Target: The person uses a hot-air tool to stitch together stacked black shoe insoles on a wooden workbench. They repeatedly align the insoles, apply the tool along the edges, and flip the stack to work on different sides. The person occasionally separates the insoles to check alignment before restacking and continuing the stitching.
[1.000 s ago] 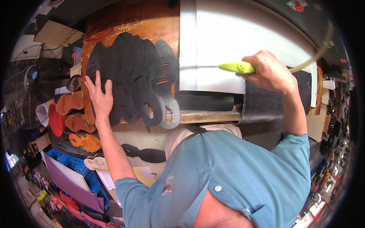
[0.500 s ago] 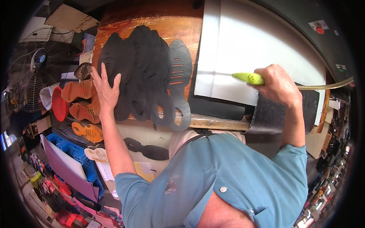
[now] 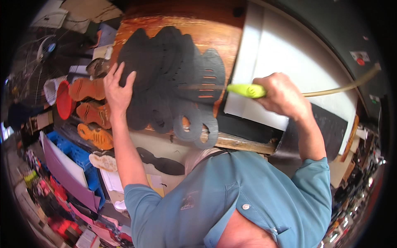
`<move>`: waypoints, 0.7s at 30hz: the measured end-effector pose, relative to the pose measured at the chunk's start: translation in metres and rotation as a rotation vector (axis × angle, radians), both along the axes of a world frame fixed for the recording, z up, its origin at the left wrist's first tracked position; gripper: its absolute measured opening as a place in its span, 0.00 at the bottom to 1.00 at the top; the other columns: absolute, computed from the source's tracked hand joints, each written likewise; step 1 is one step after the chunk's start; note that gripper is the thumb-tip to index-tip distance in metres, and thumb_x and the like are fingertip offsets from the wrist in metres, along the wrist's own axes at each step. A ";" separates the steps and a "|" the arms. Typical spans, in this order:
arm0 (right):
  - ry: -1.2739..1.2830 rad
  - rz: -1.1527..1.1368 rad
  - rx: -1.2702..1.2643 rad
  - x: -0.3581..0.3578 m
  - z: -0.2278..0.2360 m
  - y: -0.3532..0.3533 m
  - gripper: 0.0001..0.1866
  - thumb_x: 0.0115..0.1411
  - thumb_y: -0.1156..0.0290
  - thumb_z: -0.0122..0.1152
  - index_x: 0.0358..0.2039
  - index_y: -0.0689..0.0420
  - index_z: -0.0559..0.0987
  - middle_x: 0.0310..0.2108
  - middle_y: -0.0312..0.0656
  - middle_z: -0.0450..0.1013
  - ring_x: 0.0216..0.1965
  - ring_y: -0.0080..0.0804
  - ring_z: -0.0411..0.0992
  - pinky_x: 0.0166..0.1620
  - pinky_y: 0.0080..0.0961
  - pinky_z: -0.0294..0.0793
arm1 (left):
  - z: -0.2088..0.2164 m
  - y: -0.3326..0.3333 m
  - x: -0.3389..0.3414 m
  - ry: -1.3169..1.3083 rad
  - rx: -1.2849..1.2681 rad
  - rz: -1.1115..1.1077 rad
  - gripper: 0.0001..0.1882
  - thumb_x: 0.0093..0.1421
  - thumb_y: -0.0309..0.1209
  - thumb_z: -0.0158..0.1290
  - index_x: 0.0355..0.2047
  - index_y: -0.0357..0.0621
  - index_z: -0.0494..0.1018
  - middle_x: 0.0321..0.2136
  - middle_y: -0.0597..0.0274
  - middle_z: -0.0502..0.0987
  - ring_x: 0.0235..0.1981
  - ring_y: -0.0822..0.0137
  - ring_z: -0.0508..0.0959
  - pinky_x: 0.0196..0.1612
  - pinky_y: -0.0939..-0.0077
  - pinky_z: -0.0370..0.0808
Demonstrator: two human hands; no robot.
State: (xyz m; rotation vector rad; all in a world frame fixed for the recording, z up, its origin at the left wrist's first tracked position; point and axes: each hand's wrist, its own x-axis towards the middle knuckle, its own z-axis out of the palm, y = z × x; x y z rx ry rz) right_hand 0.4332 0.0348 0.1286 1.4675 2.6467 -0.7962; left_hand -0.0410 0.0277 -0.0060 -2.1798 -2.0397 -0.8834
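Pressing flat on the fan of dark sole cut-outs (image 3: pixel 173 78), your left hand (image 3: pixel 118 89) has its fingers spread and lies on the left-hand pieces of that fan, palm down, gripping nothing. Take the fan as your landmark: it lies on the wooden board (image 3: pixel 223 31), its pieces overlapping side by side, each one's long axis running from the far edge of the board toward you, rounded ends hanging just over the near edge. Your right hand (image 3: pixel 283 97) is to the right of the fan, closed in a fist round the yellow-green handle (image 3: pixel 246 90) of a tool with a tan hose (image 3: pixel 343 87) trailing off to the right. The thin tip (image 3: pixel 202 87) points left, crosswise to the soles' long axis, and reaches over the rightmost slotted piece; whether it touches is unclear. So the left hand is on the fan while the right is beside it. Orange soles (image 3: pixel 89 109) lie left of the fan, a white sheet (image 3: pixel 285 53) right of it.
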 end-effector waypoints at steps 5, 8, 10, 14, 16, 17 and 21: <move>0.139 -0.052 0.112 -0.050 -0.023 0.028 0.10 0.58 0.67 0.73 0.33 0.60 0.84 0.25 0.55 0.79 0.31 0.59 0.79 0.37 0.49 0.80 | -0.010 0.006 -0.011 -0.177 -0.178 0.018 0.28 0.81 0.47 0.40 0.72 0.49 0.72 0.76 0.46 0.62 0.78 0.47 0.57 0.80 0.55 0.50; 0.102 0.073 0.084 -0.072 -0.030 0.042 0.11 0.62 0.65 0.73 0.36 0.61 0.85 0.26 0.55 0.79 0.32 0.58 0.80 0.38 0.48 0.80 | -0.008 0.006 -0.020 -0.311 -0.264 -0.007 0.33 0.83 0.51 0.26 0.77 0.48 0.64 0.79 0.46 0.57 0.82 0.50 0.50 0.82 0.55 0.40; 0.137 0.161 0.073 -0.084 -0.031 0.043 0.13 0.66 0.63 0.72 0.38 0.61 0.86 0.28 0.55 0.81 0.32 0.58 0.81 0.39 0.47 0.80 | -0.004 0.006 -0.023 -0.454 -0.309 -0.033 0.36 0.83 0.52 0.23 0.78 0.46 0.61 0.80 0.46 0.55 0.82 0.51 0.49 0.82 0.54 0.38; 0.090 -0.030 0.089 -0.112 -0.035 0.056 0.15 0.65 0.60 0.73 0.39 0.60 0.87 0.29 0.55 0.82 0.33 0.57 0.81 0.39 0.47 0.81 | 0.001 0.004 -0.023 -0.805 -0.294 -0.042 0.39 0.83 0.55 0.21 0.79 0.42 0.56 0.80 0.50 0.55 0.82 0.56 0.48 0.82 0.61 0.39; 0.036 0.146 -0.028 -0.118 -0.035 0.054 0.15 0.65 0.59 0.74 0.39 0.60 0.87 0.29 0.55 0.82 0.33 0.57 0.81 0.39 0.47 0.81 | 0.002 0.003 -0.022 -0.927 -0.273 -0.053 0.40 0.83 0.56 0.20 0.80 0.39 0.53 0.80 0.52 0.54 0.82 0.59 0.48 0.82 0.64 0.40; 0.028 0.242 -0.099 -0.119 -0.034 0.052 0.16 0.65 0.59 0.74 0.39 0.60 0.87 0.29 0.55 0.82 0.33 0.57 0.81 0.39 0.47 0.81 | 0.002 0.002 -0.023 -0.969 -0.261 -0.070 0.41 0.82 0.57 0.19 0.80 0.38 0.52 0.80 0.53 0.54 0.82 0.60 0.48 0.82 0.65 0.40; 0.026 0.285 -0.120 -0.115 -0.029 0.037 0.13 0.63 0.59 0.75 0.38 0.56 0.87 0.27 0.53 0.81 0.33 0.57 0.81 0.38 0.49 0.81 | 0.002 -0.001 -0.027 -1.089 -0.230 -0.141 0.42 0.82 0.58 0.19 0.80 0.38 0.52 0.80 0.50 0.54 0.82 0.58 0.49 0.83 0.64 0.40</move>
